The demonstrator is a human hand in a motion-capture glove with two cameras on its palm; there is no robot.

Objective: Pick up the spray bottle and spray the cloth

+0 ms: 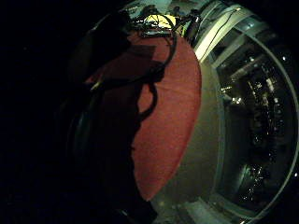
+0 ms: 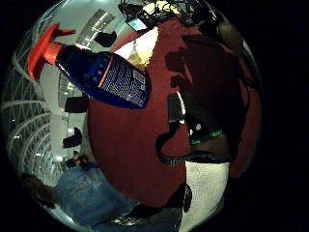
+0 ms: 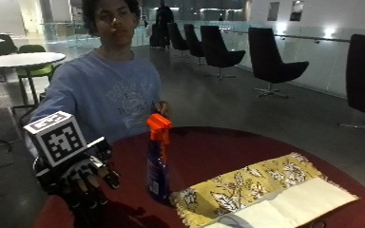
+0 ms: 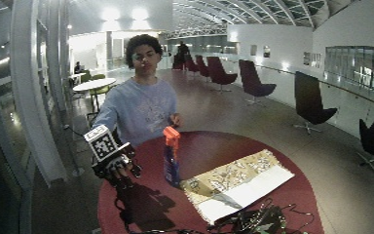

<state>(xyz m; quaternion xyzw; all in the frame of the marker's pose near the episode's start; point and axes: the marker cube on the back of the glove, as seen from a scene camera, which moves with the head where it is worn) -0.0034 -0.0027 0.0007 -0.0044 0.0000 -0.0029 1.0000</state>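
1. Spray bottle (image 3: 158, 161): one only, dark blue with an orange trigger head, standing upright on the round red table (image 3: 214, 147), near the edge where the person sits.
2. One cloth (image 3: 249, 183) lies flat on the table, yellow with a flower pattern and a white band along one long side. Its near corner is just beside the base of the bottle; I cannot tell if they touch.
3. One gloved right hand (image 3: 84, 183) is raised over the table edge, beside the bottle and apart from it. The fingers (image 3: 97, 192) point down, relaxed and a little spread, and hold nothing.
4. In the thumb side palm view the bottle (image 2: 99, 72) stands free on the red table, away from the fingers.
5. The bare hand (image 3: 162, 108) is behind the bottle, at the far table edge.
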